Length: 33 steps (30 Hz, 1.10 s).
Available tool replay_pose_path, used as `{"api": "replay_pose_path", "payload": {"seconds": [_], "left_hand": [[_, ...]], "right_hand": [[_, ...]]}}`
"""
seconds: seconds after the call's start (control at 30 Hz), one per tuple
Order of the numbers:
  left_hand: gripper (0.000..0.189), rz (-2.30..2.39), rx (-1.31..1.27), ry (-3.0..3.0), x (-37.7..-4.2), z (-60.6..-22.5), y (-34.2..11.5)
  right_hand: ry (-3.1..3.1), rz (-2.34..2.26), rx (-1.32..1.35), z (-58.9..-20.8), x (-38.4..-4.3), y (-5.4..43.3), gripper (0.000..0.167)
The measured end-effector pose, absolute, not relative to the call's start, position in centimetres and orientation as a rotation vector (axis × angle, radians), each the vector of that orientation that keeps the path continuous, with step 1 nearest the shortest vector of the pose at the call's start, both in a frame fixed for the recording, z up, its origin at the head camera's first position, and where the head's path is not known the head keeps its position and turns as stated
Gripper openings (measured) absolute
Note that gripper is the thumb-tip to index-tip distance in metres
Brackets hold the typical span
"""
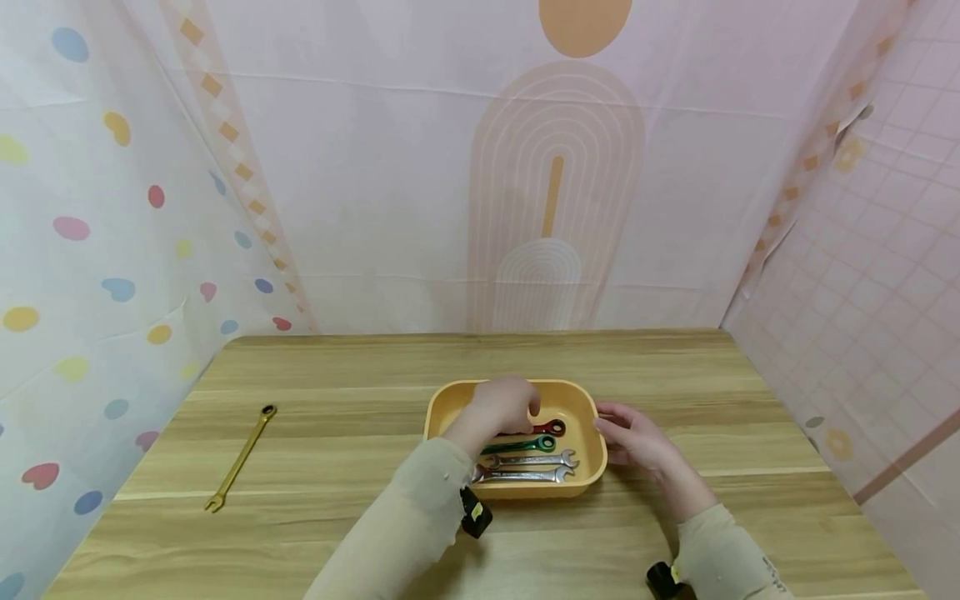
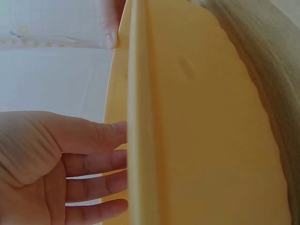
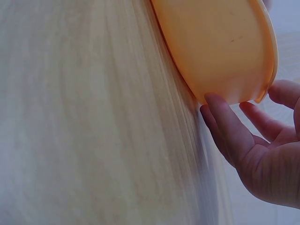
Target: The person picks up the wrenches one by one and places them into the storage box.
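Observation:
A yellow-orange plastic tray stands on the wooden table, its wall filling much of both wrist views. Inside lie a red wrench, a green wrench and two silver wrenches. My left hand reaches over the tray, its fingertips at the red wrench. From the left wrist, its thumb and fingers look fairly straight and spread, partly hidden behind the rim. My right hand holds the tray's right end, with the thumb at the rim and the fingers along the outer wall.
On the left side of the table lies a gold wrench, slanting, with its open end toward me. Patterned cloth hangs behind the table and at both sides.

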<state>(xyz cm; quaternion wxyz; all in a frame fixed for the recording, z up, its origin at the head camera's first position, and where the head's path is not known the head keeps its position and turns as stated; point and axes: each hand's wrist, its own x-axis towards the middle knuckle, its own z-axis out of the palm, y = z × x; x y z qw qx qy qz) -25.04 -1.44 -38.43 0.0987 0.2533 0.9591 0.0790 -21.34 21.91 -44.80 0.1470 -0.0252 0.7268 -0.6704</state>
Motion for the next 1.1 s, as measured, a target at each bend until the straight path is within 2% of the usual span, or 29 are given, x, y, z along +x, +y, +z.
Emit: {"api": "replay_pose_path", "payload": {"seconds": [0.47,1.1], "left_hand": [[0.027,0.195,0.819,2.934,-23.5,-37.9,-1.3],[0.025,-0.029,0.956,3.204,-21.9,-37.6,-1.5]], "right_hand": [[2.084,-1.939,-0.041,-44.7,-21.2,21.8,0.052],[2.087,-1.925,-0.058,-44.6,-21.2,22.0,0.054]]}}
